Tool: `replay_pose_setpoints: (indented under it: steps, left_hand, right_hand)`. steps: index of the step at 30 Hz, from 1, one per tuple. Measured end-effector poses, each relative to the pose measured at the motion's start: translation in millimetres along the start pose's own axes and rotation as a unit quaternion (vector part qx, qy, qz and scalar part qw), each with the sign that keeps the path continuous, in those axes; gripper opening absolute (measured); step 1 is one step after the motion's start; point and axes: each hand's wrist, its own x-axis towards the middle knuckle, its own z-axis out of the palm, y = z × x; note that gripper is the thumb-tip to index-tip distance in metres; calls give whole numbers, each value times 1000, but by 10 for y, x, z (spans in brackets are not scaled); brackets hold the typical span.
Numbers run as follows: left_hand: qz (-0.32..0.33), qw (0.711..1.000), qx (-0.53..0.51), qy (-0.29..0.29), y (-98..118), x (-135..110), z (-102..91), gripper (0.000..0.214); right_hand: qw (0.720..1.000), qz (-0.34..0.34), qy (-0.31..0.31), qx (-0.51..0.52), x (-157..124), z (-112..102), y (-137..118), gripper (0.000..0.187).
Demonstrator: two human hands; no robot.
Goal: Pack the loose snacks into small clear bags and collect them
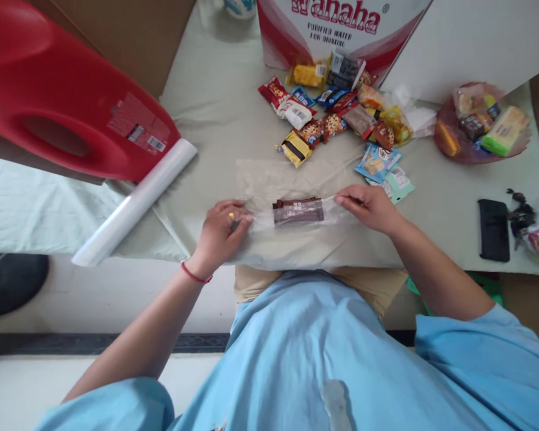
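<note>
A brown snack bar (pixel 298 211) lies wrapped in a clear plastic sheet (pixel 296 179) near the table's front edge. My left hand (pixel 222 230) pinches the twisted plastic at the bar's left end, fingers closed. My right hand (pixel 368 206) pinches the plastic at the bar's right end, fingers closed too. A roll of clear wrap (pixel 135 203) lies to the left, tilted across the table edge.
A heap of several small snack packets (pixel 336 117) lies behind the sheet, in front of a red-and-white water carton (pixel 341 30). A pink dish of snacks (pixel 480 126) sits at right, with a black case (pixel 493 229) and keys (pixel 521 215). A red plastic object (pixel 63 96) stands left.
</note>
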Motion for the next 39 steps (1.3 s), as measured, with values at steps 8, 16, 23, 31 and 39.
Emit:
replay_pose_setpoints:
  steps: [8,16,23,31,39]
  left_hand:
    - [-140,975,94,148,-98,302,92,17]
    - [99,934,114,324,513,-79,3,31]
    - [47,986,160,8,683,221,521,46]
    - [-8,986,167,13,605,267,577,40]
    - [-59,984,154,61,644,220,627,43]
  right_hand:
    - [969,31,58,-238,392,72,67,23]
    - [969,-59,-116,-210,492,646,-602,33]
    - [976,-78,-110,-171,655,541,-442,32]
    - [969,15,11,-248,1221,458,-250,55]
    - [974,-74,-37,-211,1040,346,-500,21]
